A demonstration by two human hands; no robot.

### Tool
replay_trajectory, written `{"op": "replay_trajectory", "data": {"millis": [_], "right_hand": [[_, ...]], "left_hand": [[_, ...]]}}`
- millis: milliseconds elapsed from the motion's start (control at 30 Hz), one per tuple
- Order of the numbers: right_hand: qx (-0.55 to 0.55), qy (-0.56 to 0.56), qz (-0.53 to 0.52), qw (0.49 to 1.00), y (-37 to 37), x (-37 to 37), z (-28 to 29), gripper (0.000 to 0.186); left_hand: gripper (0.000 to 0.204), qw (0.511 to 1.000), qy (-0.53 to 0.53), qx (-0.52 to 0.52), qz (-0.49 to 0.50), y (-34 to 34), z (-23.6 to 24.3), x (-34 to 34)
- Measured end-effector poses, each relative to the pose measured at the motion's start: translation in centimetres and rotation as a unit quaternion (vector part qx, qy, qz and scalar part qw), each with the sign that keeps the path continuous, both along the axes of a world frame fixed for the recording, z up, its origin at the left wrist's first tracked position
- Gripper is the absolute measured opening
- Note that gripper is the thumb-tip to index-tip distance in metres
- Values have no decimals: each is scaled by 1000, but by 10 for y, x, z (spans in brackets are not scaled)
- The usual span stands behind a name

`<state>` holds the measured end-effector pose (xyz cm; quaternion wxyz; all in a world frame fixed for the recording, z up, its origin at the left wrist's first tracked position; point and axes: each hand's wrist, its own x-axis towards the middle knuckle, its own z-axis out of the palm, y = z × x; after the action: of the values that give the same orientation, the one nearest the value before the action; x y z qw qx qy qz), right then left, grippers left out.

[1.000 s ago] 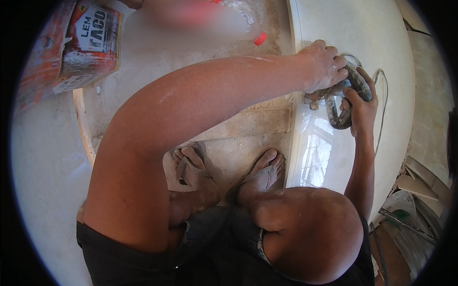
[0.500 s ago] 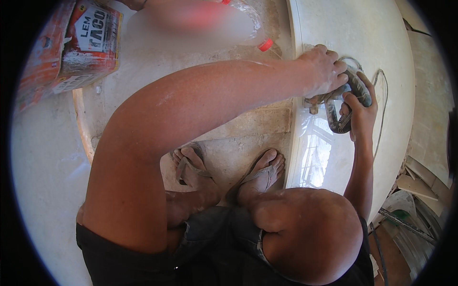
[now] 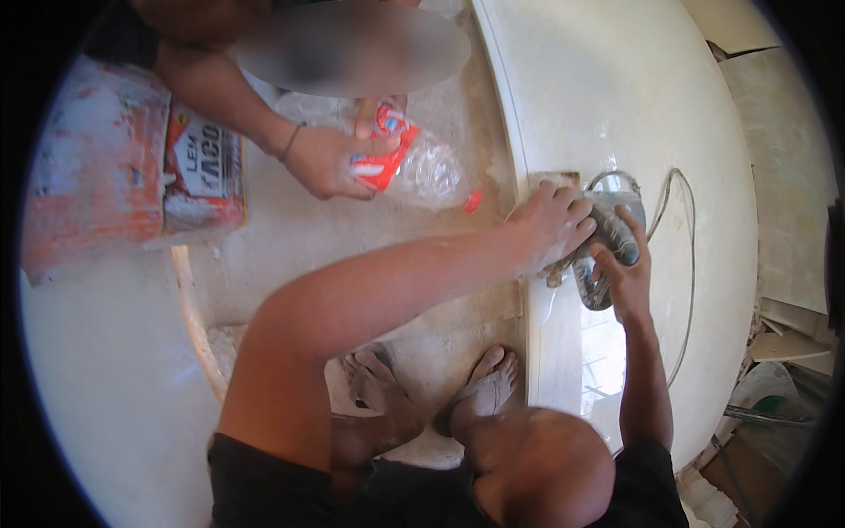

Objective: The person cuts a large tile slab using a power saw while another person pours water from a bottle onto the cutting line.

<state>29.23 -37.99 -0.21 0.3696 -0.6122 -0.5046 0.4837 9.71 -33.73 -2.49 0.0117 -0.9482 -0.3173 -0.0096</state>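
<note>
A corded circular saw (image 3: 596, 295) with a dark looped handle rests at the left edge of a large glossy white slab (image 3: 704, 290). My left hand (image 3: 559, 220) reaches across from the left, its fingers curled over the front of the saw. My right hand (image 3: 629, 273) wraps round the rear handle, thumb on the near side. The saw's blade is hidden from view.
At upper left a co-worker's hand (image 3: 330, 163) holds a clear plastic bottle (image 3: 431, 172) with a red label and cap. Red and white bags (image 3: 97, 167) stand beside it. The saw's cord (image 3: 691, 264) loops over the slab. Offcuts and scraps (image 3: 788, 339) lie at far right.
The saw and both my hands now sit lower and slightly left in the picture, as the whole view has shifted. The co-worker's arm has come in, gripping the bottle.
</note>
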Motion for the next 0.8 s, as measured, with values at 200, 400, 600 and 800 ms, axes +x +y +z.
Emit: {"op": "replay_trajectory", "data": {"millis": [200,400,600,800], "right_hand": [[-40,16,-5,999,-4,-5,3,67],[-13,-14,10,1000,-7,6,-9,66],[-11,-58,-3,998,-1,0,-17,67],[16,-80,6,997,13,6,-6,70]], "left_hand": [[42,997,-59,-5,55,-14,-8,5],[51,997,-45,13,64,-22,-2,7],[64,995,1,-31,93,-23,1,9],[64,989,0,22,150,-13,-17,25]]}}
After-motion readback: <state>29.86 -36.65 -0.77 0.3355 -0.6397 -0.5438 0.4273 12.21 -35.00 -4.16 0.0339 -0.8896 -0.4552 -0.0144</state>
